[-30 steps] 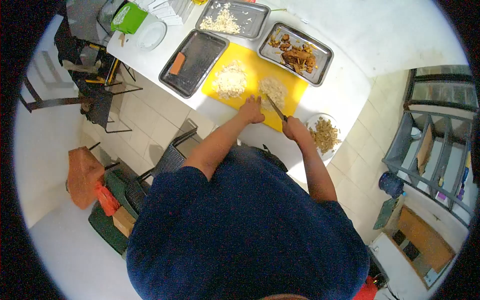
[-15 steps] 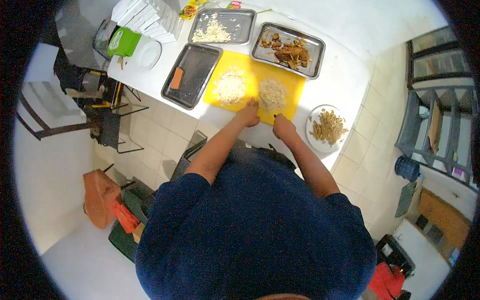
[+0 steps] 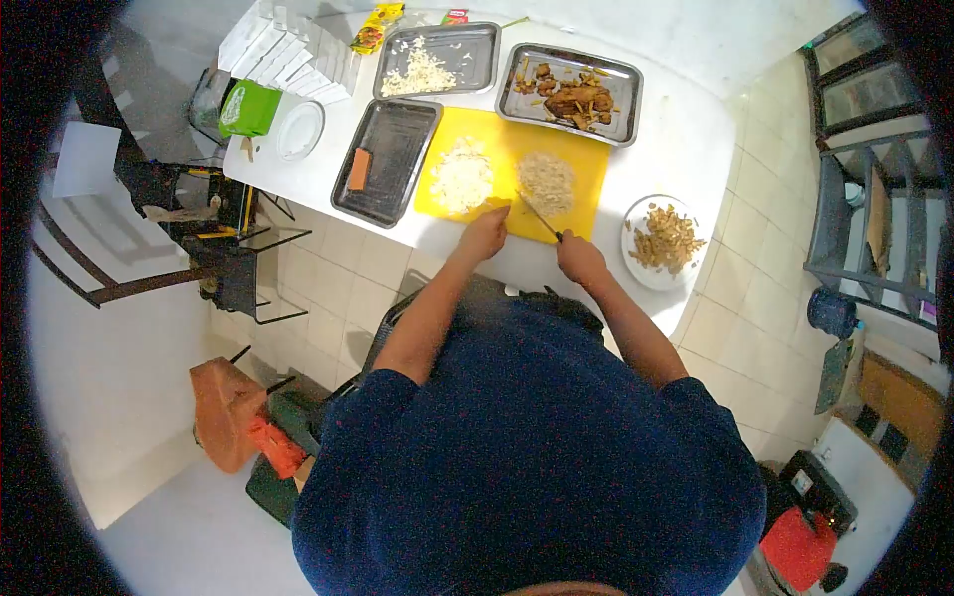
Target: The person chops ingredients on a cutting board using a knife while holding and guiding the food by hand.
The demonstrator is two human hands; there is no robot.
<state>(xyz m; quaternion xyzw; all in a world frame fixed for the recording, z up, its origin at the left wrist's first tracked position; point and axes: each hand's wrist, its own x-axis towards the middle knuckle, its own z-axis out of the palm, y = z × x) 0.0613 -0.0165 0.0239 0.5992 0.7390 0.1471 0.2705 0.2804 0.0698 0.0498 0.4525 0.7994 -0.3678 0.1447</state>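
My right hand (image 3: 581, 260) is closed round the dark handle of a knife (image 3: 540, 217). The blade slants up and left over a yellow cutting board (image 3: 592, 204), beside a pile of finely chopped pale food (image 3: 547, 181). Near the board's front edge is my left hand (image 3: 484, 234), its fingers drawn together and their tips toward the board; whether they hold anything is too small to tell. A second, whiter chopped pile (image 3: 463, 177) lies on the board's left half, just beyond that hand.
Left of the board, a dark tray (image 3: 388, 184) holds an orange-brown block (image 3: 360, 169). Behind are a tray of pale pieces (image 3: 487, 60) and a tray of browned food (image 3: 628, 89). A plate of brown pieces (image 3: 664, 238) stands right. White boxes (image 3: 273, 45) sit far left.
The fingers of my left hand have gone from spread on the board to drawn together. My right hand has turned the knife so its blade shows. The whole view has shifted slightly.
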